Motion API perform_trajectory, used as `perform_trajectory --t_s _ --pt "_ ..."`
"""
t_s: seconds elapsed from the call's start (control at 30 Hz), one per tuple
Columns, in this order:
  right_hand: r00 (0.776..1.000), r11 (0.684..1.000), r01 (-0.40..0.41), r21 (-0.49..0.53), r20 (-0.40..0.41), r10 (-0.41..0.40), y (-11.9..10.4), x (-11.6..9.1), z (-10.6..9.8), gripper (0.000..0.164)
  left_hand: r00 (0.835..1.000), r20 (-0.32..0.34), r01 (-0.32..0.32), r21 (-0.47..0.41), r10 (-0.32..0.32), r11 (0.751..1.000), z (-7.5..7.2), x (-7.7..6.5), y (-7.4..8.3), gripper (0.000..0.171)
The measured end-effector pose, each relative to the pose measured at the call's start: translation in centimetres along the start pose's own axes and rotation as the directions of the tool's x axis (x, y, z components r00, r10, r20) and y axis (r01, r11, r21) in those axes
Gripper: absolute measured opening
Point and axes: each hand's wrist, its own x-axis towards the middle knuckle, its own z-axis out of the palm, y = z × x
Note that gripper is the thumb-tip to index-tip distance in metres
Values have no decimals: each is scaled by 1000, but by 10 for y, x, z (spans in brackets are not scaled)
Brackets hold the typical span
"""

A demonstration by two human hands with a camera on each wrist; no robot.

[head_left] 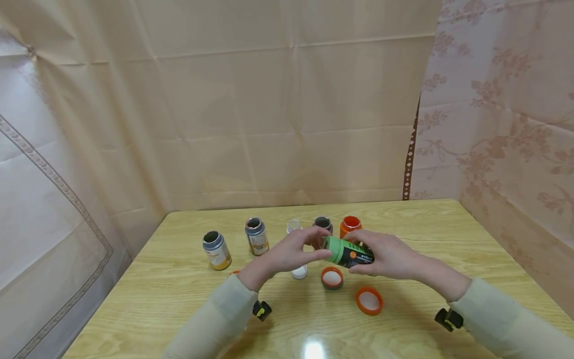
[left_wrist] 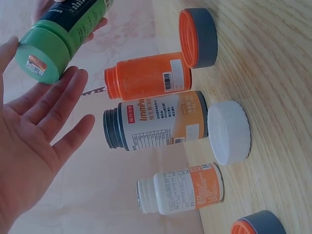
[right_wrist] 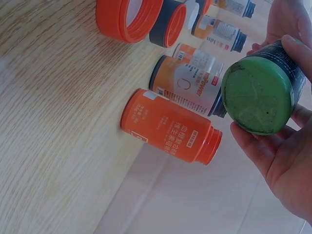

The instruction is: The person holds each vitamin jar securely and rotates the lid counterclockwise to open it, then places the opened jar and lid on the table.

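A green bottle with a dark label (head_left: 353,254) is tilted sideways above the table. My right hand (head_left: 396,257) grips its body, fingers and thumb around the label; its green base (right_wrist: 256,97) shows in the right wrist view. My left hand (head_left: 289,250) is at the green cap (left_wrist: 44,56), its thumb tip at the cap's edge and fingers spread on the other side. Those fingers look mostly straight. Behind the hands stand an uncapped orange bottle (left_wrist: 148,77), an uncapped grey-necked bottle (left_wrist: 156,119) and a small uncapped white bottle (left_wrist: 178,190).
Two more uncapped grey-necked bottles (head_left: 217,252) (head_left: 257,238) stand to the left. Nearer me lie an orange cap (head_left: 369,300), a grey-and-orange cap (head_left: 332,278) and a white cap (head_left: 299,272). Another cap (left_wrist: 258,225) is partly in the left wrist view. Curtains hang behind the wooden table (head_left: 157,299).
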Motion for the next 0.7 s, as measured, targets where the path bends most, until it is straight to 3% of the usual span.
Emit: perform_trajectory --t_s 0.17,0.37,0.53,0.7 --pt "1000 1000 -13 6 1 13 -1 0 0 56 999 -33 -27 64 30 998 0 -1 -2 48" --pt "1000 1000 -24 -10 -6 24 0 0 0 59 996 -80 -41 26 43 999 -4 -4 -2 56" --pt "1000 1000 -24 -8 -6 24 0 1 1 57 990 -58 -131 1 131 991 -7 -4 -3 56" --pt "1000 1000 -20 -14 -6 20 1 1 1 56 990 -14 -139 -80 139 987 -7 -4 -2 54"
